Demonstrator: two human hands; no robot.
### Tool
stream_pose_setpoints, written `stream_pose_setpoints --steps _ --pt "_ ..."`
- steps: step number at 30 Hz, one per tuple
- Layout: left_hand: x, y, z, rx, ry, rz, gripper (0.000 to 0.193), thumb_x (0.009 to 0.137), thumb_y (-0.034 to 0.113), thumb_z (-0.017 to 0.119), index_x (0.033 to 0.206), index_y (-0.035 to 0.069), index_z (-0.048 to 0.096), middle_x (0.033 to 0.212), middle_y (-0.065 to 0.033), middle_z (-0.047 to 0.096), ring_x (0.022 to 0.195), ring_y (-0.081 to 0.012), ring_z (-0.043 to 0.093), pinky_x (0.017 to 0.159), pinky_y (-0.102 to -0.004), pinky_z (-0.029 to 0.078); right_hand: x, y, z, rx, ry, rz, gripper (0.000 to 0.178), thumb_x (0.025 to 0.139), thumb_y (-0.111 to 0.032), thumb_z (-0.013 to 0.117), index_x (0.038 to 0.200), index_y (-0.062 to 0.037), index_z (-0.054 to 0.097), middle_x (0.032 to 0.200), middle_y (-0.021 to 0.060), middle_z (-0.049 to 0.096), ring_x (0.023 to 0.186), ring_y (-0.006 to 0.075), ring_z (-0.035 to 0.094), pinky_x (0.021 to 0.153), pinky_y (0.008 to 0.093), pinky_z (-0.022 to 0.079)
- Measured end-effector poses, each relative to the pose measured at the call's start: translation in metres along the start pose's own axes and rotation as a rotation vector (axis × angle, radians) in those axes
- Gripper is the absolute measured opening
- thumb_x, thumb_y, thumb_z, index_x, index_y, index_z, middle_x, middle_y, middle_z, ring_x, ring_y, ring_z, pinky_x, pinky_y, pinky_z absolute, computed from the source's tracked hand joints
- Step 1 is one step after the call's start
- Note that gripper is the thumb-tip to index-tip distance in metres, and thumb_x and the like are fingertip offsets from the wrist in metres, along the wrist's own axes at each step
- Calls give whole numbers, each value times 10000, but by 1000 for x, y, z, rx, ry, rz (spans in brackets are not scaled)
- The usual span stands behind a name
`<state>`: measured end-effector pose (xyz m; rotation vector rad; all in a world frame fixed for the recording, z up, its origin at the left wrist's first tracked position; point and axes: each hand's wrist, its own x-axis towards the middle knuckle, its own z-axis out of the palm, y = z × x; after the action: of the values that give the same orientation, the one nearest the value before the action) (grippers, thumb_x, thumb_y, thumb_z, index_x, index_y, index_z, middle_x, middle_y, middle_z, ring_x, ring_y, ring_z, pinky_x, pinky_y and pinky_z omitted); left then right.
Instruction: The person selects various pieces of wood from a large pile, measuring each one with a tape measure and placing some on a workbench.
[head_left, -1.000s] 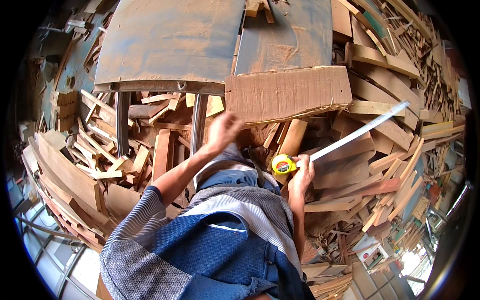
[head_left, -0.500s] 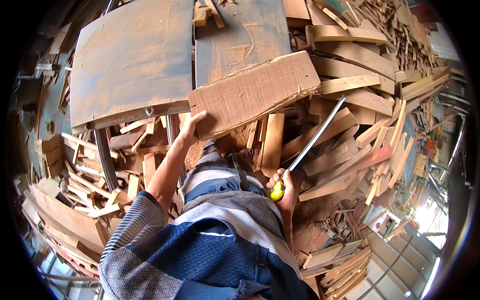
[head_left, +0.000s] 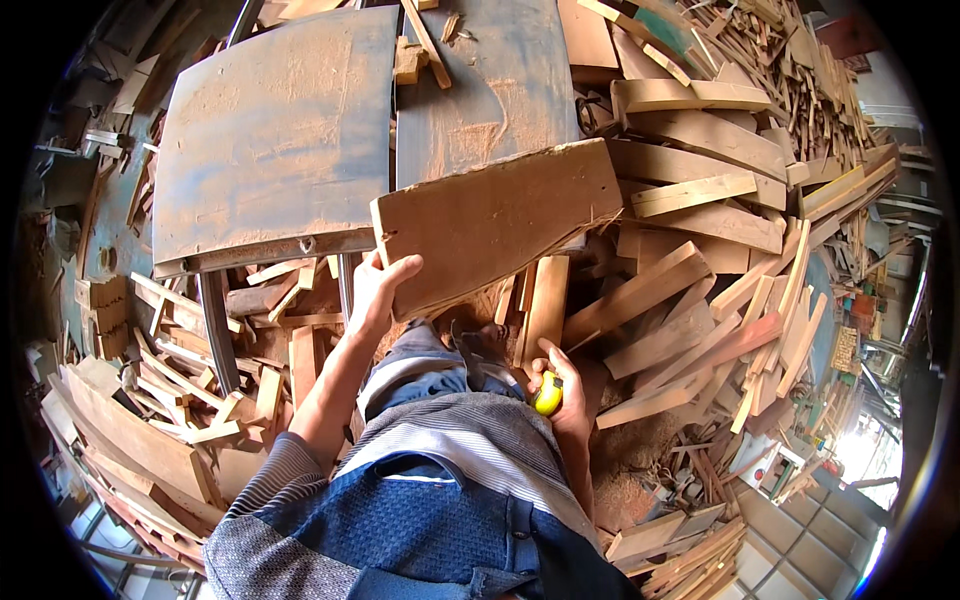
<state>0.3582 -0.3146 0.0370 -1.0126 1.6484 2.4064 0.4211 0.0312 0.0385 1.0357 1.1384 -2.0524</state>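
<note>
A thick brown wooden board [head_left: 500, 220] is tilted up in front of the metal table, its right end rising over the stacked timber. My left hand [head_left: 383, 285] grips the board's lower left corner, thumb across its face and fingers behind, where they are mostly hidden. Low beside my right hip, my right hand [head_left: 563, 395] is wrapped round a yellow tape measure [head_left: 549, 393]. No blade shows outside its case.
A dusty metal machine table [head_left: 280, 130] stands ahead on the left, with small wood offcuts [head_left: 409, 62] on its right part. Curved timber pieces [head_left: 700, 140] are stacked at the right. Loose scraps [head_left: 210, 390] lie under the table, and more planks [head_left: 130, 430] at lower left.
The tape measure's long blade has gone back into its case. The board has tipped so its face is more upright and darker, and its right end has come slightly lower.
</note>
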Motion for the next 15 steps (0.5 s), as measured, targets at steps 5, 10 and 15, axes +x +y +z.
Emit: stream_pose_setpoints --steps 5,10,15 --pt "-38 40 -10 75 108 102 458 757 256 802 1109 -6 671 977 -52 678 867 -141 623 809 -303 512 -2 -26 25 16 -131 -48 417 1018 -276 599 1328 -2 552 831 76 646 619 180 615 559 329 530" --pt "-87 99 -15 321 147 325 573 687 244 807 1158 -46 659 1037 -121 713 930 -183 671 853 -325 549 -11 -64 78 -129 -319 -133 426 983 -218 609 1326 33 581 857 121 710 560 179 670 506 279 540" --pt "-117 151 -2 995 19 1111 517 624 240 872 1018 -45 695 877 -157 737 744 -269 734 678 -362 605 -45 -85 120 -317 -571 -231 547 947 -249 660 1395 38 535 1006 164 714 596 155 660 517 252 512"
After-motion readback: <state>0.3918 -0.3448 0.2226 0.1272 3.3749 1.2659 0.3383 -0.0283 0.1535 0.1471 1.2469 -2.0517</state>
